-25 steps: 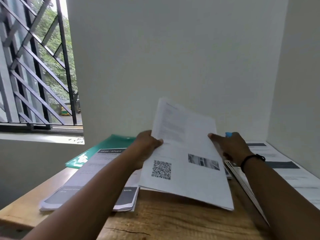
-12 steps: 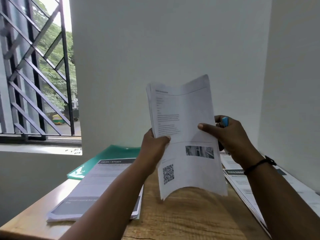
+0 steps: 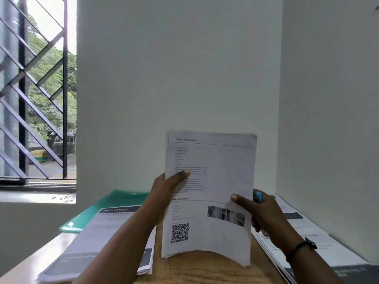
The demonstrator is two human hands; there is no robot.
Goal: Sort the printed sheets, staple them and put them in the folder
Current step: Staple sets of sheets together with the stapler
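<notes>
Two hands hold one sheaf of printed sheets upright over the wooden desk.

We count one held sheaf (image 3: pixel 211 181), its lower edge bowed just above the desk (image 3: pixel 196 271). Our left hand (image 3: pixel 166 193) grips its left edge, thumb on the front page; our right hand (image 3: pixel 258 210) pinches the right edge and also carries one blue-tipped object (image 3: pixel 258 197), which we cannot identify. Two more stacks lie flat: one stack headed "DESK / STUDY" (image 3: pixel 106 238) at left, overlapping the one green folder (image 3: pixel 114 203) behind it, and one spread of sheets (image 3: pixel 320 249) at right along the wall. One black band (image 3: pixel 301 248) circles the right wrist.
</notes>
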